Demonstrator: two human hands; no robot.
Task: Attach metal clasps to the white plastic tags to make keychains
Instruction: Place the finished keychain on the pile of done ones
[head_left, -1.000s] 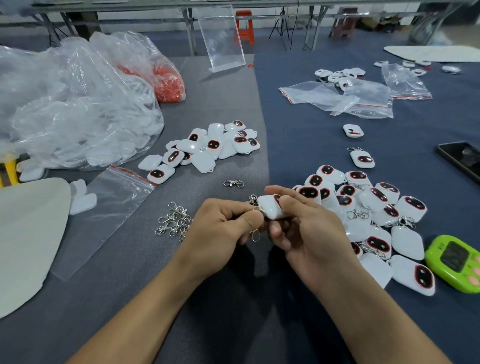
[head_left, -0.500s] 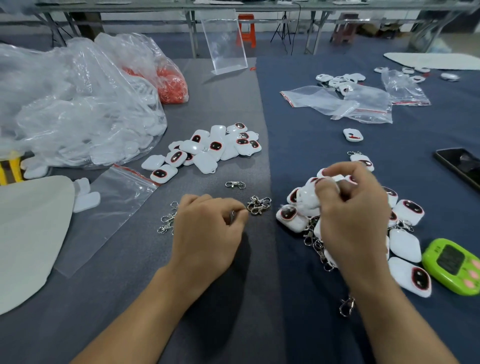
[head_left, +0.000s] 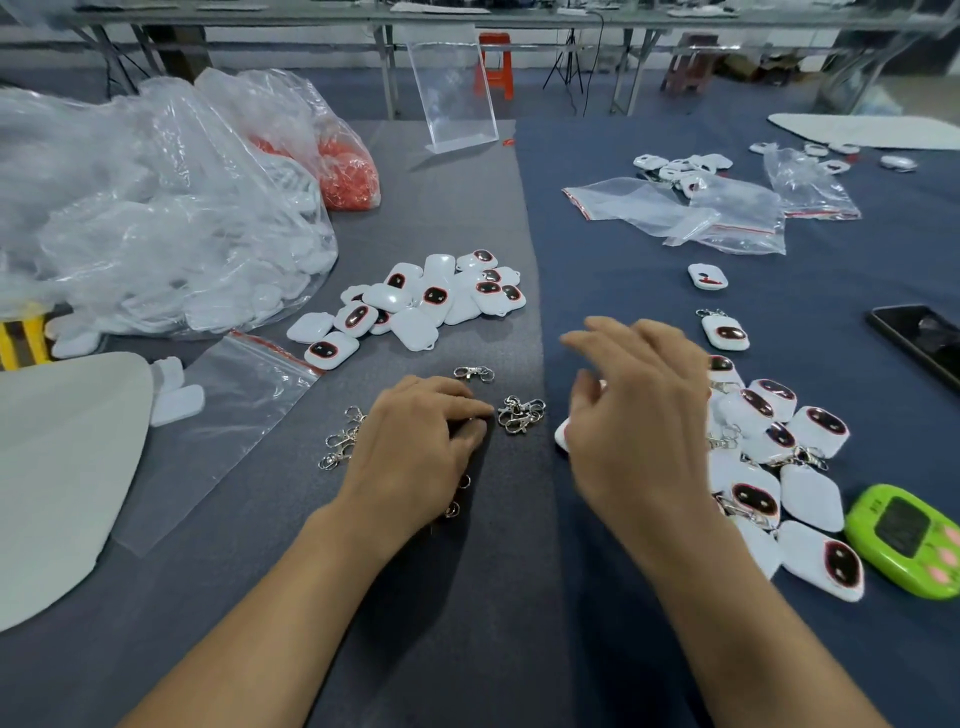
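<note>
My left hand (head_left: 415, 447) rests on the grey cloth with its fingers curled, thumb and forefinger pinching a metal clasp (head_left: 464, 423) that is mostly hidden. More loose clasps (head_left: 519, 413) lie just right of its fingertips, one (head_left: 472, 373) lies beyond them, and several (head_left: 343, 441) lie to its left. My right hand (head_left: 634, 415) hovers with fingers spread and holds nothing. It covers the left edge of a pile of finished keychains (head_left: 779, 441). One white tag (head_left: 560, 434) peeks out under its thumb side. A heap of plain white tags (head_left: 426, 301) lies farther back.
A large clear bag of white tags (head_left: 156, 208) and a bag of red parts (head_left: 348, 171) fill the left. An empty zip bag (head_left: 218, 415) and a white board (head_left: 52, 467) lie near left. A green timer (head_left: 909, 540), a phone (head_left: 919, 338) and more bags (head_left: 675, 213) sit on the right.
My right hand dropped the finished keychain on the right pile, opened and swung back left. My left hand went down onto the loose clasps and stays there.
</note>
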